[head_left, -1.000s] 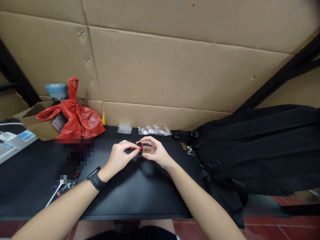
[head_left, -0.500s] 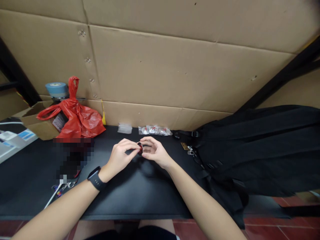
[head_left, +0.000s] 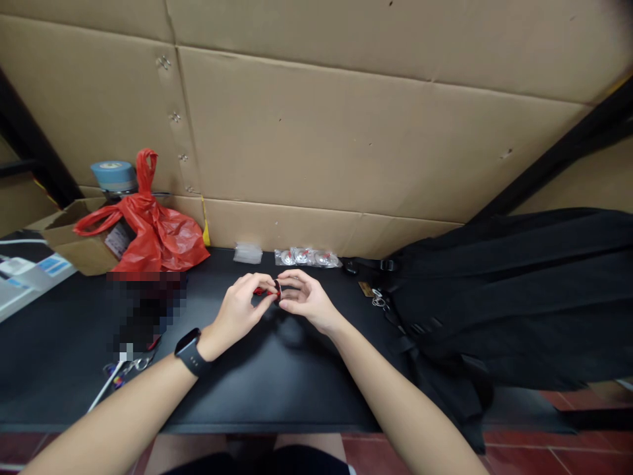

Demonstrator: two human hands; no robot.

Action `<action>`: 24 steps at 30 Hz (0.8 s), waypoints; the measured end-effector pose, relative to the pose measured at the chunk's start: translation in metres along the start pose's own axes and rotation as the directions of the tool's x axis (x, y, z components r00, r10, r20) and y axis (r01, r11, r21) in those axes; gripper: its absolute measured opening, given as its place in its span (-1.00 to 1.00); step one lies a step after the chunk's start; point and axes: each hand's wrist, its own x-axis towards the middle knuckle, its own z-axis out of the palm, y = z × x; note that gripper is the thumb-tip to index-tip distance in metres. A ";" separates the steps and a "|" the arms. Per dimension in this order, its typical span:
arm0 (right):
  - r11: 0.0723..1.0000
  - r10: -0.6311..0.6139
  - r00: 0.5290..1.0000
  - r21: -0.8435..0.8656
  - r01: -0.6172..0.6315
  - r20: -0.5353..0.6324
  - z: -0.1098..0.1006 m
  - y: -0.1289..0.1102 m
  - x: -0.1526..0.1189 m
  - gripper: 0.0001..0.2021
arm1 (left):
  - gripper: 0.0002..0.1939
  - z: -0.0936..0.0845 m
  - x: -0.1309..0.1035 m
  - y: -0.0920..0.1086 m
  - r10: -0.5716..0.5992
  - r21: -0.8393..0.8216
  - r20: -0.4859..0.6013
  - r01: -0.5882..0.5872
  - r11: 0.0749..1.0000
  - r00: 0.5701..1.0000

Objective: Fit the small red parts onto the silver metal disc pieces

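Observation:
Between my hands, above the black tabletop [head_left: 297,389], is a small round disc [head_left: 278,290] standing on edge, dark and red with a pale rim. My left hand [head_left: 246,300], wearing a black watch [head_left: 190,351], pinches its left side with thumb and fingers. Something red [head_left: 259,291], like a cord or strip, shows between those fingers. My right hand [head_left: 309,300] curves round the disc's right edge, thumb below and fingers above. Beyond the hands lie several shiny round pieces in clear sleeves [head_left: 307,257] and a small stack of clear plastic bags [head_left: 248,253].
A red plastic bag [head_left: 163,231], a cardboard box [head_left: 82,247] and a blue-lidded container [head_left: 113,175] stand at the left. A large black backpack [head_left: 519,297] fills the right, with metal rings [head_left: 379,299] beside it. A cardboard wall [head_left: 316,132] closes off the back.
More red now shows between the left fingers, and the disc has turned slightly. Both hands stay in nearly the same place.

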 end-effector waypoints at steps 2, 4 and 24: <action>1.000 0.005 1.000 0.002 -0.005 -0.003 0.001 0.001 0.000 -0.46 | -0.92 0.000 0.000 0.000 0.010 0.022 0.002 -0.010 1.000 1.000; 1.000 0.006 1.000 0.014 -0.006 -0.004 0.001 0.001 0.000 -0.45 | -0.91 0.001 0.000 0.001 0.021 0.038 -0.002 -0.021 0.999 1.000; 0.997 -0.003 1.000 0.075 0.003 -0.002 0.002 -0.002 0.000 -0.54 | -0.88 0.000 -0.001 -0.001 0.127 -0.050 -0.033 -0.129 0.990 0.991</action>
